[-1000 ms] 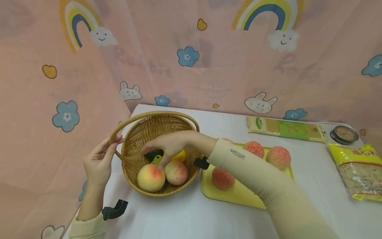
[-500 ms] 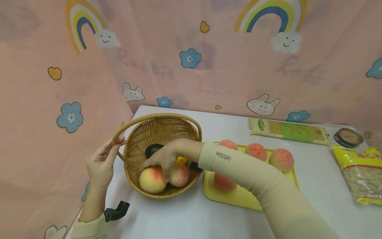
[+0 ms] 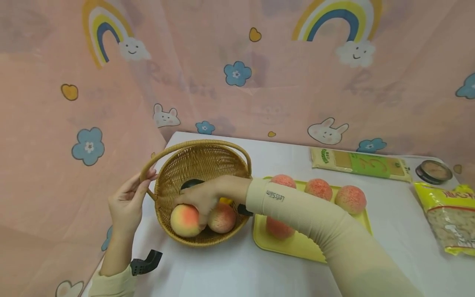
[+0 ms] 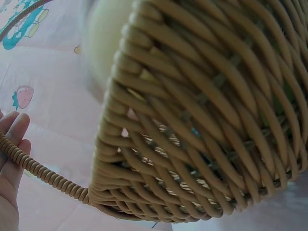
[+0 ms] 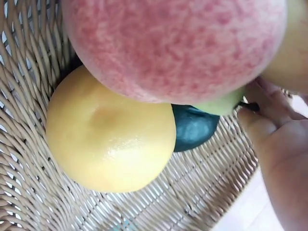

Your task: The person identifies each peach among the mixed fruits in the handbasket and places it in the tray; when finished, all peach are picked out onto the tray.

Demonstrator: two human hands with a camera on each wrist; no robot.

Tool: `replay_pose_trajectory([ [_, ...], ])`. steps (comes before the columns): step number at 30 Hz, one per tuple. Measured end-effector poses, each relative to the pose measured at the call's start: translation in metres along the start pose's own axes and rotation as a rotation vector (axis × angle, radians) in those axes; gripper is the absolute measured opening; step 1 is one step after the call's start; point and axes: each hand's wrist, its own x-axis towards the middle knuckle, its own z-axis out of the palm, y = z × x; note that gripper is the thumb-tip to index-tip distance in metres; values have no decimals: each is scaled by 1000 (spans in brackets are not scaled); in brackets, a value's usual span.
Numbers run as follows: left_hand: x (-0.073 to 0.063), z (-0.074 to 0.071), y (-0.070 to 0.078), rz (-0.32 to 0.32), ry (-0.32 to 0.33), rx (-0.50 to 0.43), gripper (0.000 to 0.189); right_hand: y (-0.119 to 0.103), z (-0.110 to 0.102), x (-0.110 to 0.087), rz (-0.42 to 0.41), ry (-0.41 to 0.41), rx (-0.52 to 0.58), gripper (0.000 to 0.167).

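A wicker basket (image 3: 202,244) tilts toward me on the table, with several fruits inside. My left hand (image 3: 128,202) holds its arched handle (image 4: 53,180) at the left side. My right hand (image 3: 202,196) reaches into the basket behind a yellow-red peach (image 3: 183,220). In the right wrist view, the thumb and fingers meet at the dark stem of a green pear (image 5: 224,102), mostly hidden under a speckled pink peach (image 5: 178,43). A yellow round fruit (image 5: 110,134) and a dark green fruit (image 5: 195,127) lie close by; the dark one (image 3: 191,183) also shows behind my right hand.
A yellow tray (image 3: 267,244) with several pink peaches (image 3: 350,199) stands right of the basket, partly under my right sleeve. Farther back lie a noodle pack (image 3: 360,164) and a round tin (image 3: 433,172). A yellow food bag (image 3: 450,218) is at the right edge.
My right hand has come lower into the basket, its fingers going down behind the yellow-red peach. That peach has shifted slightly left. The left hand stays on the handle.
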Motion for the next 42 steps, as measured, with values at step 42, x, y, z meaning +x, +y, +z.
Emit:
replay_pose_trajectory([
  [42,-5,2,4,-15,22,-38,26,39,99,-219,124,787,459,79],
])
